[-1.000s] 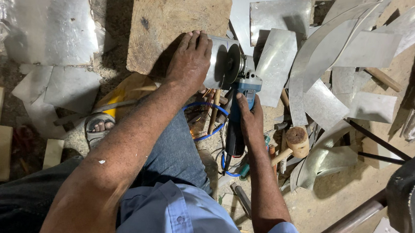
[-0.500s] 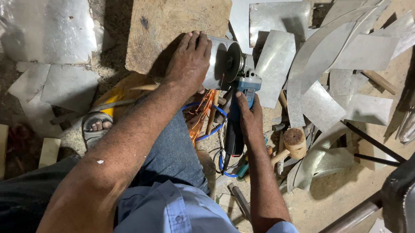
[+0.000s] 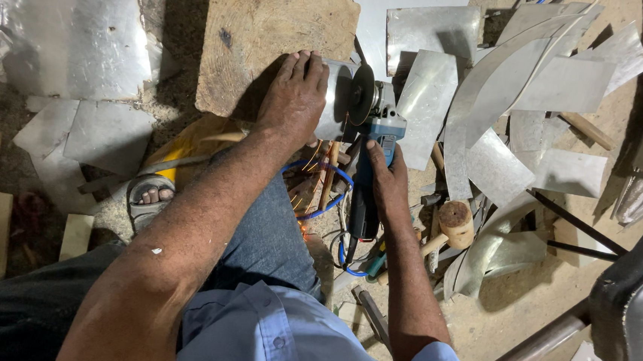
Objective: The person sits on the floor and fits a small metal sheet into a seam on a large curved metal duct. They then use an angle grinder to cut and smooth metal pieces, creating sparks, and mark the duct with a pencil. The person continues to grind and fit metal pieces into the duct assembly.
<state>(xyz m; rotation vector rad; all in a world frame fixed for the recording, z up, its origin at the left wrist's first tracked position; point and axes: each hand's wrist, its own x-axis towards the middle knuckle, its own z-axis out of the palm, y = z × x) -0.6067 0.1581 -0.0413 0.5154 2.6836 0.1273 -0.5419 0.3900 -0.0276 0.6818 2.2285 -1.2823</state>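
Left hand [image 3: 295, 99] flat on metal piece [image 3: 336, 99] atop wooden board [image 3: 271, 37], right hand [image 3: 386, 181] gripping blue angle grinder [image 3: 373, 143].

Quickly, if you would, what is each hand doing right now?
Left hand: open, pressed flat on the metal sheet over the wooden board.
Right hand: closed around the angle grinder.

blue body on the angle grinder [image 3: 375, 143], with a black handle and a dark grey disc. the metal piece [image 3: 336, 99] is dull silver, same as the sheet offcuts [image 3: 562, 84] all around. the wooden board [image 3: 271, 34] is brown, mottled with dark stains. a blue cable [image 3: 332, 208] loops below, beside orange sparks [image 3: 305, 217]. pale blue shirt [image 3: 280, 336], blue-grey jeans [image 3: 265, 233], tan mallet [image 3: 454, 224], sandy floor [image 3: 524, 308].
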